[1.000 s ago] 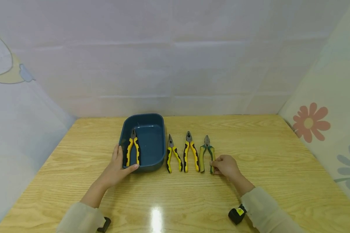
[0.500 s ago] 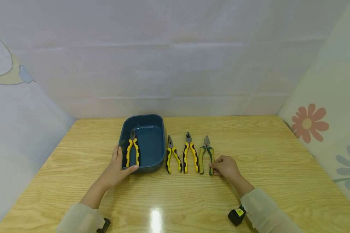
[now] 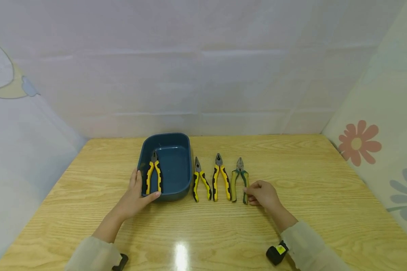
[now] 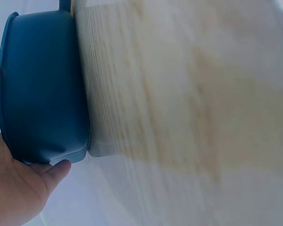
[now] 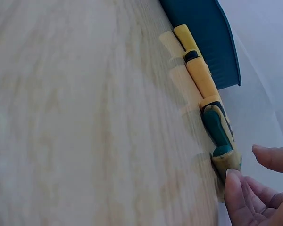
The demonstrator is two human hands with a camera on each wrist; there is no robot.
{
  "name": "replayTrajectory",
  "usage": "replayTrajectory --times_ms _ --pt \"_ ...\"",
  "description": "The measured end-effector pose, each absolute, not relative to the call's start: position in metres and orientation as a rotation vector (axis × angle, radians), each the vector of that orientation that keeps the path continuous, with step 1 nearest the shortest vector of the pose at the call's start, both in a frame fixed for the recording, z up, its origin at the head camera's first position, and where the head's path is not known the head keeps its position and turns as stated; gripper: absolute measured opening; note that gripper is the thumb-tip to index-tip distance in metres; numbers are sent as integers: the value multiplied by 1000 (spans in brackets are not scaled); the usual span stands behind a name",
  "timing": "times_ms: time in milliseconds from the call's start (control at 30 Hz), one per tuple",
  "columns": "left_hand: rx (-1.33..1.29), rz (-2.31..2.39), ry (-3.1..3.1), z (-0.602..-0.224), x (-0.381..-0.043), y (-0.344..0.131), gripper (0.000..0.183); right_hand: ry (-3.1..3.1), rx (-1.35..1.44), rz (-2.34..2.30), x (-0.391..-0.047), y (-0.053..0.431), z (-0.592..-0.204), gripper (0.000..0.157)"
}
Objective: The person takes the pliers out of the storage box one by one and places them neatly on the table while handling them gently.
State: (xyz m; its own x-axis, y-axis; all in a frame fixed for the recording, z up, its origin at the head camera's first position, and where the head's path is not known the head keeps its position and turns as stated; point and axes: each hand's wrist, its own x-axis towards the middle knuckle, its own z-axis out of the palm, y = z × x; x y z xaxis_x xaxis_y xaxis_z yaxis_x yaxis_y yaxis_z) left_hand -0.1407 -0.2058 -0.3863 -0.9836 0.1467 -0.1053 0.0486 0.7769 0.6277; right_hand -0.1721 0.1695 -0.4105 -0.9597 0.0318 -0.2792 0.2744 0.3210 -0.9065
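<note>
My left hand (image 3: 135, 201) grips the near left corner of a dark blue bin (image 3: 173, 191), thumb on the front rim and fingers along the outer left wall. Inside the bin lie yellow-and-black pliers (image 3: 149, 177). My right hand (image 3: 263, 196) is at the outer handle of the green-handled diagonal cutters (image 3: 234, 186), which lie flat on the table. In the right wrist view, fingertips (image 5: 233, 186) touch the handle end of the cutters (image 5: 221, 134), while another digit stays spread apart from it.
Yellow-and-black needle-nose pliers (image 3: 196, 184) and combination pliers (image 3: 216, 184) lie in a row between bin and cutters, handles towards me. The wooden table (image 3: 207, 233) meets a pale wall covering (image 3: 203, 86) at the back. A black device (image 3: 276, 254) sits at my right cuff.
The head view has shifted very slightly. Both hands, the bin and all the pliers stay where they were.
</note>
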Motion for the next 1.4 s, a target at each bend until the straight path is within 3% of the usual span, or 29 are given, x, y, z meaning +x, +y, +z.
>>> replayTrajectory --times_ms 1400 --pt "173 978 2841 -388 -142 -206 102 1918 14 -2048 -162 120 -397 35"
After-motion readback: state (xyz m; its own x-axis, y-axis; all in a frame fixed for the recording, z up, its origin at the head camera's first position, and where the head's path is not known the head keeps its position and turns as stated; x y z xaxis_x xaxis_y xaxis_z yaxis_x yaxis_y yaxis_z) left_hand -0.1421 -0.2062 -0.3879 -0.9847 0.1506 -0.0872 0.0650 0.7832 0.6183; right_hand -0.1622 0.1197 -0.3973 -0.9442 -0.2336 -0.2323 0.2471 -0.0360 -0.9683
